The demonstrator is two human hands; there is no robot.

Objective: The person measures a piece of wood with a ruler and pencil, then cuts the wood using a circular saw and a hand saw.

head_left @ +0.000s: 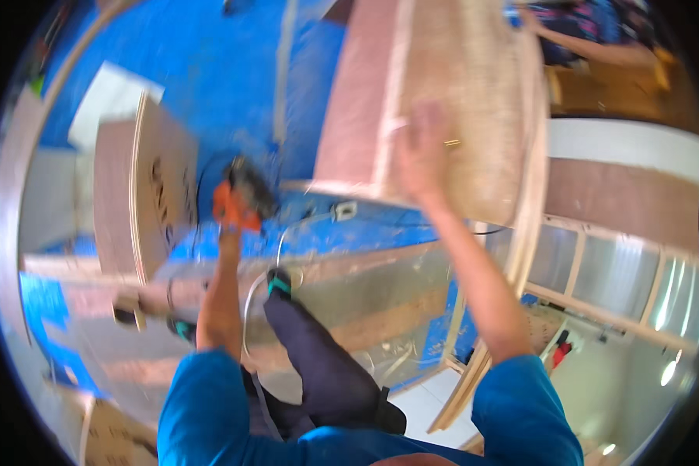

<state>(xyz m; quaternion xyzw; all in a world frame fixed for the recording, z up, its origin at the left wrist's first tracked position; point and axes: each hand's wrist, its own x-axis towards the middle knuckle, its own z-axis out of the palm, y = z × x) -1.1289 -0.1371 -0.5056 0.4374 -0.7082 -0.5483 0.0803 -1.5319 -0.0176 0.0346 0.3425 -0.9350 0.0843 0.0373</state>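
Observation:
My left hand (229, 231) is closed round the handle of an orange and dark grey power tool (245, 193), held low over the blue floor sheeting. Motion blur hides the tool's exact kind. My right hand (423, 159) lies flat, fingers stretched out and smeared, on top of a large plywood box (474, 85) with a pale wood strip along it. The box reaches from the middle toward the far edge of the view.
Blue sheeting (210, 78) covers the floor. A plywood box (159, 179) stands at left. A white cable with a socket block (345, 210) runs near my foot. Another person's arm (598, 50) reaches to the box's far right side. Framed wooden panels (610, 264) stand at right.

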